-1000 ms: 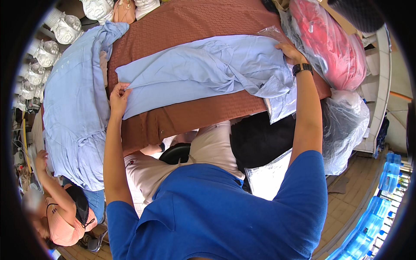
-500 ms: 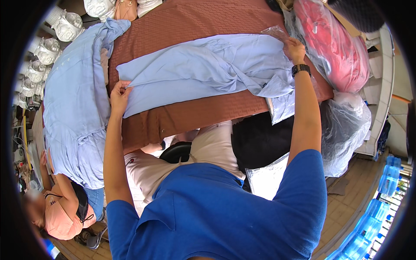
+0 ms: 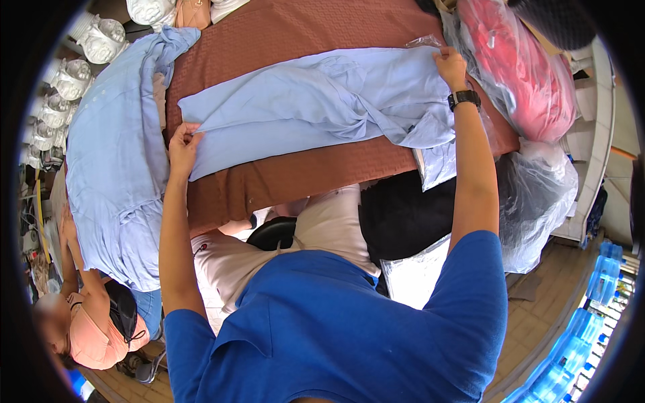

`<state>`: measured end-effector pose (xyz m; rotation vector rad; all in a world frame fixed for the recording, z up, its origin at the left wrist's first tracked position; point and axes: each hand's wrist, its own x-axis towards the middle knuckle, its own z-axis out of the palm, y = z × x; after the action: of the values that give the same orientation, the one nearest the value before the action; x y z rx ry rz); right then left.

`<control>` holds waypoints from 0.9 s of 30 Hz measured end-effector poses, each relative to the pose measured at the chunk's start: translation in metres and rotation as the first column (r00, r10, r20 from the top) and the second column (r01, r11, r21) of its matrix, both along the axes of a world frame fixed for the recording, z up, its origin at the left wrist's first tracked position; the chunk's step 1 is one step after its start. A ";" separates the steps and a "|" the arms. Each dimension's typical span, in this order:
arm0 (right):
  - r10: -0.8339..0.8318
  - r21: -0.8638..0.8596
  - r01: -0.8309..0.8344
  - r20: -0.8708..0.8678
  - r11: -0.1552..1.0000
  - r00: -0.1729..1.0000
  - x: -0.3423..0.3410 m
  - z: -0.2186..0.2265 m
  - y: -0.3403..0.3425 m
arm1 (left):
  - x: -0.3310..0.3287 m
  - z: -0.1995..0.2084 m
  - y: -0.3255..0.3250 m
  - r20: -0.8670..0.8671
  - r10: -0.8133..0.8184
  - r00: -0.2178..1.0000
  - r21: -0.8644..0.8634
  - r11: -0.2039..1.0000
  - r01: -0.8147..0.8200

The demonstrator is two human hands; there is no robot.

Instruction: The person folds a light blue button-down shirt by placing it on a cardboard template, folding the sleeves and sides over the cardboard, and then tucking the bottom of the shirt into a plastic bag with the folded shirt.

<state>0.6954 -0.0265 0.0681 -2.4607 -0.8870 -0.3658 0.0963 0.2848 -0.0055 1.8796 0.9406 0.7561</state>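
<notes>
A light blue garment (image 3: 282, 107) lies lengthwise, folded into a long strip, on the brown cloth-covered table (image 3: 322, 27). Creases and a twisted fold run across its middle toward the right end. At its left end, my left hand (image 3: 183, 149) pinches the edge between thumb and fingers. My right hand (image 3: 450, 69), with a black watch on the wrist, has its fingers closed on the far right corner. Clear plastic film (image 3: 424, 41) pokes out beyond that corner. Below the garment's right end, a flat plastic-wrapped packet (image 3: 435, 168) hangs over the table's near edge.
More light blue garments (image 3: 117, 154) are heaped at the left. A red bundle in clear plastic (image 3: 517, 67) lies at the far right, above another clear plastic bag (image 3: 537, 208). A co-worker in a peach top (image 3: 101, 336) is at the lower left. Blue water bottles (image 3: 581, 336) line the right.
My right hand has moved slightly away from me, and the garment's right end is straighter along its far edge. My left hand keeps its pinch. The co-worker's arms have shifted.
</notes>
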 end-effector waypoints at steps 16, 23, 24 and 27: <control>-0.182 -0.384 0.169 0.003 0.908 0.983 -0.010 -0.024 -0.035 | -0.004 -0.001 0.002 -0.029 -0.007 1.000 -0.016 1.000 0.007; 0.551 -0.294 -0.683 -0.422 0.668 0.720 -0.145 0.060 -0.069 | -0.003 -0.001 0.002 -0.010 -0.027 1.000 0.010 1.000 0.027; 0.558 -0.366 -0.682 -0.395 0.633 0.730 -0.148 0.057 -0.072 | -0.004 -0.001 0.002 -0.001 -0.033 0.999 0.014 0.999 0.033; 0.544 -0.482 -0.637 -0.336 0.602 0.769 -0.147 0.049 -0.082 | -0.007 -0.002 0.002 -0.022 -0.014 1.000 0.036 0.999 0.015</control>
<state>0.5483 -0.1080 0.1174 -2.4235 -1.8920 0.4017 0.0890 0.2866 -0.0073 1.9276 0.9315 0.7507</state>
